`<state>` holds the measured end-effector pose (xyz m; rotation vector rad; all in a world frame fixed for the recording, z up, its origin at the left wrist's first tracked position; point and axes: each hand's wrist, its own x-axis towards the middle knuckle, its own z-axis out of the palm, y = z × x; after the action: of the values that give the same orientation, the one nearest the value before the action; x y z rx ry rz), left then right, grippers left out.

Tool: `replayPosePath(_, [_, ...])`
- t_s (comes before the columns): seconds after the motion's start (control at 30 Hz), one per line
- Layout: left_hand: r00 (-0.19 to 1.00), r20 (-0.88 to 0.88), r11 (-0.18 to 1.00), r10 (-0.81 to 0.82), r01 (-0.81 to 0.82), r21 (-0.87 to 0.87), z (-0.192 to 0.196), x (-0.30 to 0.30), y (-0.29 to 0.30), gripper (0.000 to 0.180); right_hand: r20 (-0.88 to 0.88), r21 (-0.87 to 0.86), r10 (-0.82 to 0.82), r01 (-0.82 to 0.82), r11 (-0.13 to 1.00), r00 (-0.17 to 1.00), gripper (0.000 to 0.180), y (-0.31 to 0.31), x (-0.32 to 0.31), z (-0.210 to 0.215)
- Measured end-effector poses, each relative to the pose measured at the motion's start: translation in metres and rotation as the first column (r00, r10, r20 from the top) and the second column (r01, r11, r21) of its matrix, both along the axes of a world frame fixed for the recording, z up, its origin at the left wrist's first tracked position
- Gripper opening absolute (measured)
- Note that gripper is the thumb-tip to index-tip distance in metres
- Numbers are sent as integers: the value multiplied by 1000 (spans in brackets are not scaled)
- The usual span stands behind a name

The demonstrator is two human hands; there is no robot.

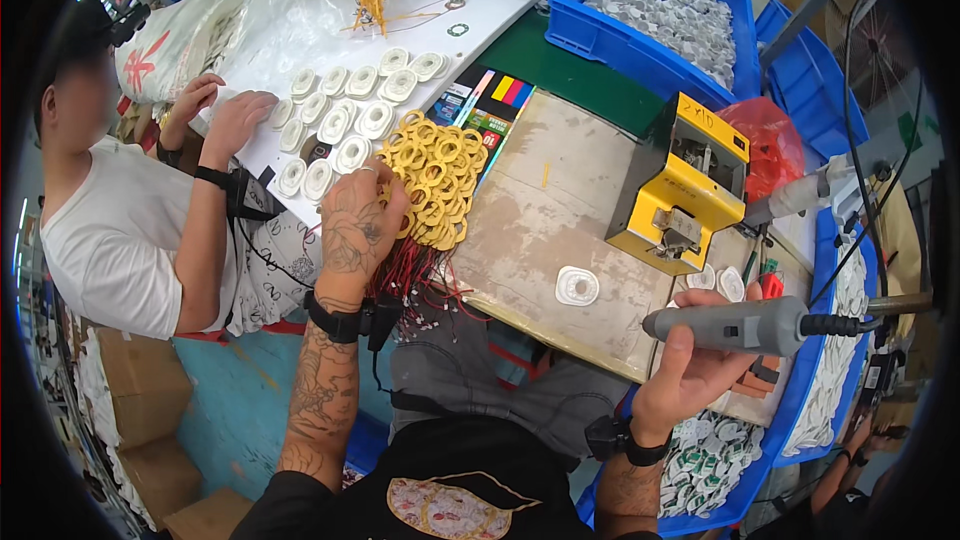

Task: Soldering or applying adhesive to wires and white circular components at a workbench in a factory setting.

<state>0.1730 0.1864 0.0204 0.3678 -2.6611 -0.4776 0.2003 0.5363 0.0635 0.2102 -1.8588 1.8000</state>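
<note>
My right hand [690,380] is wrapped round a grey electric screwdriver [725,327], which lies level with its tip to the left and its cable at the right. My left hand [362,218] reaches in between several white oval plastic parts [352,153] and a heap of yellow rings [432,175]. Its fingers are bent and partly hidden, so whatever they hold does not show. Red wires [410,275] with small white connectors hang from the heap over the table edge. A single white oval part [577,286] lies on the worn board [530,230] in front of me.
A yellow and black machine [690,185] stands on the board's right. Blue bins of small parts [560,35] sit behind and at the right. At the left, another person's hand [240,125] rests near the white parts. Clear plastic bags [300,15] lie at the back.
</note>
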Motion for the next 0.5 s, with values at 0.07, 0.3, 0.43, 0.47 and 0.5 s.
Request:
replayPosePath(0.07, [995,51,995,84,-87,52,12,2,-3,21,8,3,-19,19,1000,1000,85,3,2,1])
replayPosePath(0.3, [936,-254,366,242,154,918,31,43,-43,22,21,6,-127,127,992,992,87,20,7,-4])
replayPosePath(0.43, [732,-536,384,420,392,836,27,74,-68,19,19,59,-143,142,988,990,89,20,9,0])
replayPosePath(0.47, [693,-571,469,440,365,804,37,82,-68,20,1,56,-158,158,986,987,89,19,6,-1])
replayPosePath(0.5, [653,-605,545,456,332,770,46,90,-66,21,6,57,-149,149,987,989,89,20,7,-3])
